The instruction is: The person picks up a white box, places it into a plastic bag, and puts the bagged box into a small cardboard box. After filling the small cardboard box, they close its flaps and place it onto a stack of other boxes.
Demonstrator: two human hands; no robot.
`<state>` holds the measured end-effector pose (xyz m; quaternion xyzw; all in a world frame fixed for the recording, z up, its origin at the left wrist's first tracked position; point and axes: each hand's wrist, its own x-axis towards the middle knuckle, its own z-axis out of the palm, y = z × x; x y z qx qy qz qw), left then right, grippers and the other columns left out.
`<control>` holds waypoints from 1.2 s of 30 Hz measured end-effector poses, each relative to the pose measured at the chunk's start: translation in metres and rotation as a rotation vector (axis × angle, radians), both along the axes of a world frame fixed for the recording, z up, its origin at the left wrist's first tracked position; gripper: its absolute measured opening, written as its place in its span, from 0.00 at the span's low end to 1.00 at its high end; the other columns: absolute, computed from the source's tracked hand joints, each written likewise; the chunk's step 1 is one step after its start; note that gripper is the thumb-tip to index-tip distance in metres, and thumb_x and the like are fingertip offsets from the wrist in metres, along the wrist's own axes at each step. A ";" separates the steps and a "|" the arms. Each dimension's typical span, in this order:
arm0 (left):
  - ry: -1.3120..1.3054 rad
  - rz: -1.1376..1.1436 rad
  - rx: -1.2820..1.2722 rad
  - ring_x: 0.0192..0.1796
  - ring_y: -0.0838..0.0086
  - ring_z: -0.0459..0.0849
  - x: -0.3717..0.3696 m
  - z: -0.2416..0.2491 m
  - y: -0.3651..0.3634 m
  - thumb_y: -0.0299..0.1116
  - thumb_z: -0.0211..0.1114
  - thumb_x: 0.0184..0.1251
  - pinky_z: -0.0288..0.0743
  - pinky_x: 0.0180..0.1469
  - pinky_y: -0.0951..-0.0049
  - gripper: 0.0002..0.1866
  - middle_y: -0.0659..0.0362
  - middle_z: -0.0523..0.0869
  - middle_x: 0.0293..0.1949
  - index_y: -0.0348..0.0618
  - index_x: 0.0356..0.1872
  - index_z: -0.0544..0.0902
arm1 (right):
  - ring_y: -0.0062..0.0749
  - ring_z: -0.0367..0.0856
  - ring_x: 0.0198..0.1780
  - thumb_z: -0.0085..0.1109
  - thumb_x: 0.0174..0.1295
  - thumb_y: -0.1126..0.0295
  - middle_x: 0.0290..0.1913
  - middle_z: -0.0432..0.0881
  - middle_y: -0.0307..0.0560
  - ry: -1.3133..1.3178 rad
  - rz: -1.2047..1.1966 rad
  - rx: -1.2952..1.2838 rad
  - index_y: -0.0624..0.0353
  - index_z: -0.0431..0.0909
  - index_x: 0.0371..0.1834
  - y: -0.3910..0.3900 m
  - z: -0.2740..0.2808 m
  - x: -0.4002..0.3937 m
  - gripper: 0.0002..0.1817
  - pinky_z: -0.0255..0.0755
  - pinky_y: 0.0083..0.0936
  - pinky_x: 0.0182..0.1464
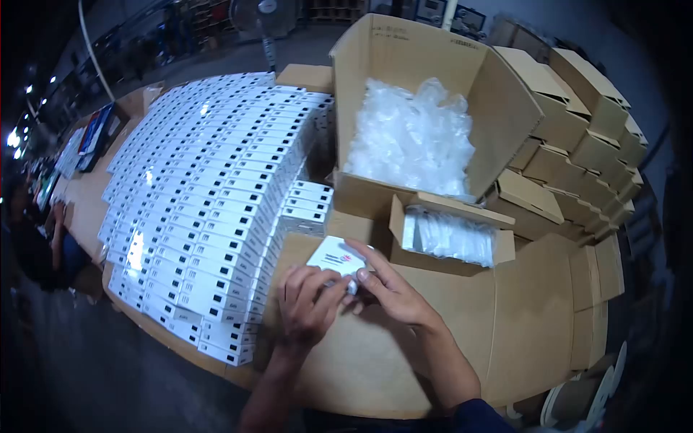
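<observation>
A small white box (336, 257) with dark print and a red mark is held between my two hands over the cardboard-covered table. My left hand (309, 299) has its fingers curled at the box's near edge. My right hand (393, 289) grips the box from the right, with the index finger along its side and the thumb at its near corner. Something small and shiny shows by the thumb, too small to make out. Just left of the hands are stacked white boxes (216, 195) in many rows, each with a dark square on its end.
Behind my hands, a large open carton (505, 108) holds clear plastic bags (411, 137). A smaller carton (505, 249) with packed clear sleeves (451, 238) is in front of it. Brown boxes (577, 144) are piled at the right. Another person (43, 224) is at the far left; a fan stands behind.
</observation>
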<state>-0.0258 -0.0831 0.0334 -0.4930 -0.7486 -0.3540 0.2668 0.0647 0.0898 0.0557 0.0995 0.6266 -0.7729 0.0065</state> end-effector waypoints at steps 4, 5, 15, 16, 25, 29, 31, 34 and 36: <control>-0.023 -0.294 -0.038 0.52 0.67 0.83 -0.003 0.045 0.014 0.39 0.79 0.57 0.75 0.59 0.57 0.17 0.65 0.86 0.48 0.52 0.48 0.91 | 0.23 0.77 0.61 0.49 0.84 0.65 0.58 0.81 0.43 0.220 -0.089 0.040 0.63 0.79 0.64 0.008 0.018 0.009 0.17 0.71 0.23 0.66; -0.052 -0.379 -0.072 0.51 0.66 0.83 -0.007 0.066 0.020 0.40 0.79 0.58 0.75 0.58 0.58 0.17 0.65 0.87 0.48 0.52 0.48 0.91 | 0.23 0.79 0.58 0.51 0.82 0.70 0.57 0.81 0.44 0.259 -0.096 0.061 0.64 0.79 0.63 0.012 0.027 0.012 0.14 0.76 0.23 0.60; -0.177 -0.436 0.047 0.42 0.53 0.89 -0.119 0.115 0.254 0.33 0.76 0.62 0.82 0.47 0.57 0.09 0.49 0.90 0.38 0.38 0.36 0.89 | 0.66 0.82 0.53 0.54 0.61 0.84 0.59 0.77 0.70 0.416 -0.820 1.330 0.63 0.83 0.58 0.137 0.121 -0.017 0.22 0.76 0.48 0.58; -0.108 -0.431 -0.037 0.43 0.52 0.89 -0.127 0.110 0.277 0.35 0.78 0.60 0.83 0.48 0.57 0.11 0.48 0.90 0.38 0.38 0.36 0.89 | 0.67 0.81 0.55 0.54 0.61 0.84 0.60 0.76 0.71 0.410 -0.863 1.343 0.63 0.82 0.60 0.148 0.122 -0.023 0.23 0.75 0.49 0.60; -0.128 -0.380 -0.303 0.41 0.52 0.91 -0.177 0.089 0.371 0.35 0.78 0.56 0.84 0.46 0.56 0.15 0.43 0.90 0.35 0.32 0.35 0.86 | 0.67 0.73 0.69 0.59 0.57 0.80 0.70 0.68 0.74 0.441 -0.953 1.285 0.62 0.76 0.71 0.188 0.120 -0.036 0.33 0.68 0.47 0.72; -0.525 -0.524 0.030 0.36 0.69 0.90 -0.187 0.110 0.346 0.26 0.70 0.64 0.84 0.43 0.69 0.06 0.51 0.89 0.32 0.33 0.35 0.83 | 0.65 0.72 0.71 0.64 0.60 0.74 0.70 0.68 0.72 0.408 -0.949 1.258 0.67 0.75 0.71 0.195 0.117 -0.041 0.32 0.67 0.46 0.73; -0.808 -0.679 0.194 0.32 0.74 0.87 -0.187 0.117 0.333 0.24 0.67 0.66 0.84 0.39 0.73 0.06 0.56 0.87 0.29 0.36 0.31 0.79 | 0.64 0.72 0.71 0.68 0.61 0.69 0.71 0.68 0.72 0.404 -0.958 1.234 0.70 0.75 0.70 0.198 0.117 -0.051 0.32 0.67 0.46 0.73; -0.984 -0.820 0.248 0.35 0.80 0.85 -0.171 0.126 0.305 0.21 0.65 0.68 0.83 0.43 0.77 0.05 0.61 0.84 0.32 0.37 0.35 0.77 | 0.62 0.78 0.65 0.78 0.57 0.55 0.66 0.74 0.70 0.354 -0.927 1.129 0.71 0.76 0.69 0.202 0.124 -0.060 0.41 0.72 0.46 0.68; -0.964 -0.827 0.227 0.36 0.81 0.84 -0.154 0.134 0.282 0.20 0.64 0.67 0.82 0.44 0.78 0.05 0.62 0.82 0.32 0.38 0.35 0.76 | 0.59 0.83 0.60 0.82 0.53 0.54 0.60 0.80 0.67 0.398 -0.937 1.131 0.68 0.81 0.64 0.198 0.127 -0.064 0.39 0.76 0.45 0.63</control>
